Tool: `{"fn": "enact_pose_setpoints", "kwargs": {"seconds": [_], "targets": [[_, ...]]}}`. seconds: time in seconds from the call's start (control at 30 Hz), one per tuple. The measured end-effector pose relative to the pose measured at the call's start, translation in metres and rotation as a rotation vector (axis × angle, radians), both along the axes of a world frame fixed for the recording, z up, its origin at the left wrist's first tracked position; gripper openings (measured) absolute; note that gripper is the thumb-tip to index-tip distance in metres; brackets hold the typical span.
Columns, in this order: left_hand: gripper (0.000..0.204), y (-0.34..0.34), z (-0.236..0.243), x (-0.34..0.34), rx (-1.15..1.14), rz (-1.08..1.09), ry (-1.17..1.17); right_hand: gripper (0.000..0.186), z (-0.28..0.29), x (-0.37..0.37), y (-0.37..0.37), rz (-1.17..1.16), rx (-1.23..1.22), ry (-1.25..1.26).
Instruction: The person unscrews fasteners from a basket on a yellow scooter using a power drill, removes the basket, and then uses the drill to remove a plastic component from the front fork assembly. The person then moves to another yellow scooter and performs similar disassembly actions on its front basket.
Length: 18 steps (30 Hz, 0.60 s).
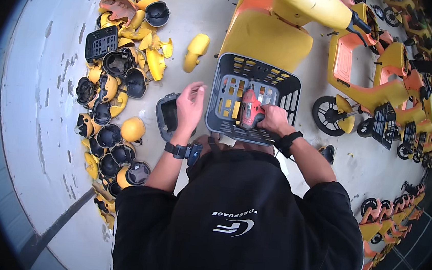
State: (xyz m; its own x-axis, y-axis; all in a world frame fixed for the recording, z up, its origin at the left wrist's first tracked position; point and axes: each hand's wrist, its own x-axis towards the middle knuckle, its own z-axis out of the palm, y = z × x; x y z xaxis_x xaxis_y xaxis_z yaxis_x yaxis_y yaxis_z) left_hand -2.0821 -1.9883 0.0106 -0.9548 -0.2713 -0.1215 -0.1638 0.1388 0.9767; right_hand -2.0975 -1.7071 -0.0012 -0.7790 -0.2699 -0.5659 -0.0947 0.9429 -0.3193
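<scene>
My right hand [274, 119] is wrapped round a red and black cordless drill [249, 108]. The drill's nose points away from me, inside a dark grey slotted plastic basket [295, 98]. This basket stands in front of me, against the yellow body of a scooter [268, 39]. Left of the basket, my left hand [190, 103] is raised with its fingers stretched out, and I see nothing held in it. Under and beside that hand lies a dark grey plastic bin-like part [165, 111], partly covered by my hand. The drill's tip meets the far part of the basket; its exact contact cannot be made out.
A long pile of yellow helmets [132, 129] and broken yellow panels runs along the left wall, with another black basket [101, 42] on it. A loose yellow fender [196, 52] lies on the floor. More yellow-orange scooters [384, 93] stand to the right.
</scene>
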Motion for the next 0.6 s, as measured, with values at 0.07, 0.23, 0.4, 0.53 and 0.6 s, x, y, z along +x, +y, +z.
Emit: {"fn": "enact_pose_setpoints", "kwargs": {"seconds": [0.07,0.23,0.4,0.53,0.6], "targets": [[0.033,-0.028,-0.007,0.021,-0.082,0.075,-0.079,0.055,0.001,-0.004,0.002,0.069,0.033,0.009],[0.056,-0.007,-0.042,0.061,-0.024,-0.083,-0.326,0.059,0.016,-0.005,-0.009,0.162,0.129,-0.035],[0.044,0.021,-0.016,0.061,-0.147,-0.194,-0.247,0.062,0.032,0.004,0.006,0.175,0.112,0.024],[0.037,0.015,-0.037,0.062,-0.393,-0.148,-0.256,0.062,0.045,0.021,0.016,-0.011,-0.077,0.133],[0.036,0.012,-0.037,0.059,-0.429,-0.12,-0.157,0.062,0.052,0.033,0.014,-0.22,-0.336,0.238]]}}
